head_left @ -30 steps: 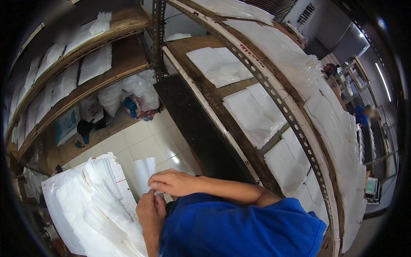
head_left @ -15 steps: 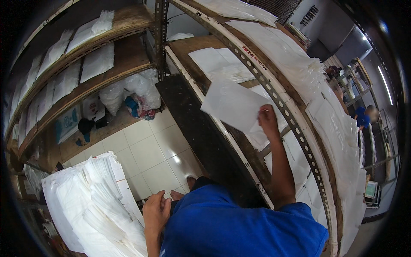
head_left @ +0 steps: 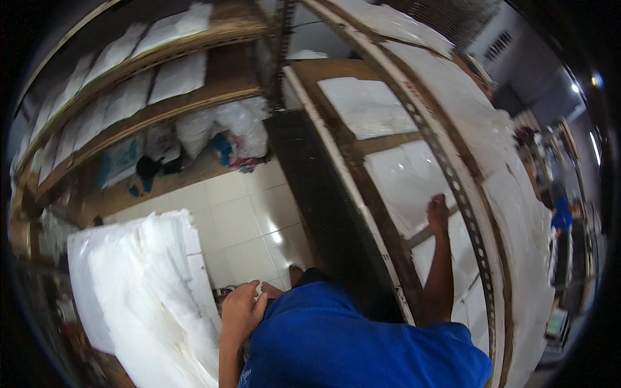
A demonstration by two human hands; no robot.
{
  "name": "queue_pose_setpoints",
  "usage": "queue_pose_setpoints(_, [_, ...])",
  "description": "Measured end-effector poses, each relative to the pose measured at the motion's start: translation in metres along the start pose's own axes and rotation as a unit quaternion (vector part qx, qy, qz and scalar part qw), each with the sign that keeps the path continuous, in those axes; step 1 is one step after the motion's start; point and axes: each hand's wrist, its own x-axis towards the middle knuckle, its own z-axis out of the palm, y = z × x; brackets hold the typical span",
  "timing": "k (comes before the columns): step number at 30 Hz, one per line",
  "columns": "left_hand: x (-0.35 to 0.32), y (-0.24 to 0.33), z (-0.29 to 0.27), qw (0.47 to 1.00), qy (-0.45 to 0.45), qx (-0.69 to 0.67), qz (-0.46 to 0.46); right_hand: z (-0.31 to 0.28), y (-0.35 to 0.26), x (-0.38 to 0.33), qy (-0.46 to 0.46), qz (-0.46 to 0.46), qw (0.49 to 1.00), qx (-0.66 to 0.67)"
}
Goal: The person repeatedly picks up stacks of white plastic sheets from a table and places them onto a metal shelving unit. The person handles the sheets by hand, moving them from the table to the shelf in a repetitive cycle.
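Note:
My right hand is over a pile of thin white sheets, which look like plastic or paper bags, on the shelf at my right. Its fingers are smeared by motion, so their grip does not show. Low in front of me, my left hand has loosely bent fingers with the thumb apart, and I see nothing held in it. Beside it on the left stands a tall, uneven stack of white sheets on a white board.
A second sheet pile lies farther back on the right shelf. A perforated metal rail runs beside my right arm. A dark bench borders the tiled floor. Shelves with more piles stand back left; another person is far right.
The white sheet my right hand held up is now down on the shelf pile. That hand has moved right and nearer, while the whole view has shifted. My left hand stays low.

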Motion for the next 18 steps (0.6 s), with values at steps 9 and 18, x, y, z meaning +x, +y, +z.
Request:
queue_pose_setpoints(9, [-0.019,-0.007,-0.004,0.999,-0.027,0.018,0.001,-0.033,0.031,0.006,-0.120,0.102,0.986,-0.049])
queue_pose_setpoints(18, [-0.040,-0.012,0.004,0.999,0.023,0.040,-0.026,-0.011,-0.190,0.041,-0.081,-0.158,0.979,0.100])
